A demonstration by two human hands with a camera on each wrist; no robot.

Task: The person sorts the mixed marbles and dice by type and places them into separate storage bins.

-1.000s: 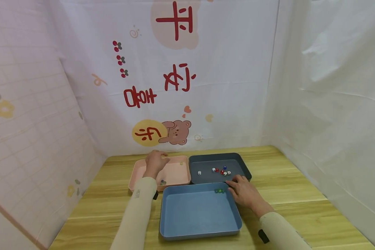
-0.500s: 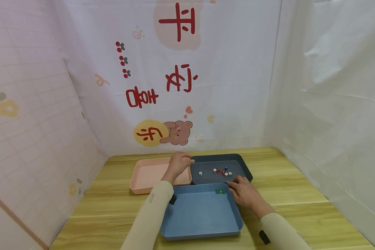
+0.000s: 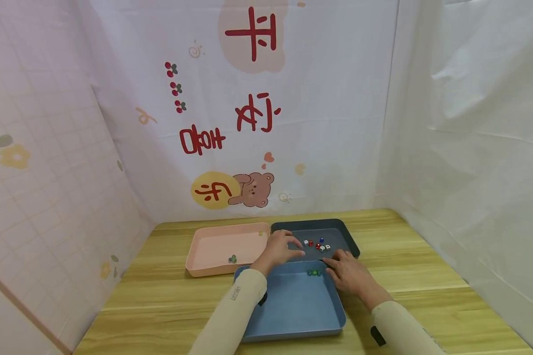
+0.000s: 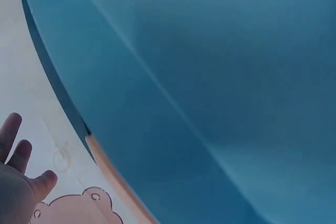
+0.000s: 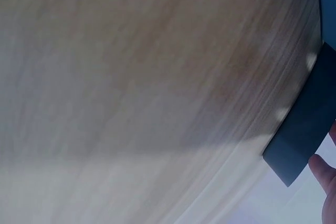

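Observation:
My left hand hovers over the back rim of the blue tray, overlapping the dark tray in the head view. Its fingers stand apart with nothing visible between them, as the left wrist view also shows. My right hand rests at the blue tray's back right corner, fingertips right at the rims of the blue and dark trays. Several green glass marbles lie in the blue tray close to its fingers. Greenish-blue marbles and a yellowish marble lie in the pink tray.
The dark tray holds several dice: red dice, a blue die and white dice. All three trays stand close together on a wood-grain table. Printed white cloth hangs behind and at both sides.
My left hand has moved from over the pink tray rightward to the back of the blue tray, uncovering the marbles in the pink tray. The right hand has stayed in place.

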